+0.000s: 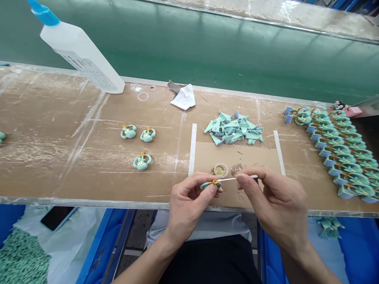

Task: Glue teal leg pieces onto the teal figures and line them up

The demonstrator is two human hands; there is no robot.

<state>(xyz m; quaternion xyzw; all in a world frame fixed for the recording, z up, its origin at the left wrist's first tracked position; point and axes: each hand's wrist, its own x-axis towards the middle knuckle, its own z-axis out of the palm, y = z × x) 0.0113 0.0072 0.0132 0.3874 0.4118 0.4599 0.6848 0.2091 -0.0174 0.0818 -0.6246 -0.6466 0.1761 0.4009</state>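
My left hand [189,205] pinches a small teal figure [211,184] with a yellow piece on it. My right hand [275,201] holds a thin white stick [237,178], and the stick's tip touches or nearly touches the yellow piece. Just beyond my fingers, a small round cup of yellow liquid [220,170] and a brownish lump [237,169] sit on a cardboard sheet [237,157]. A heap of loose teal parts [232,128] lies past the sheet. Several finished-looking teal figures [337,156] stand in rows at right.
On the wooden bench [74,118], three teal figures [142,161] lie left of my hands. A large white bottle with a blue cap [78,51] leans at the back left, near a white cloth [182,97]. A green conveyor belt [177,39] runs behind. Blue bins [355,244] stand below.
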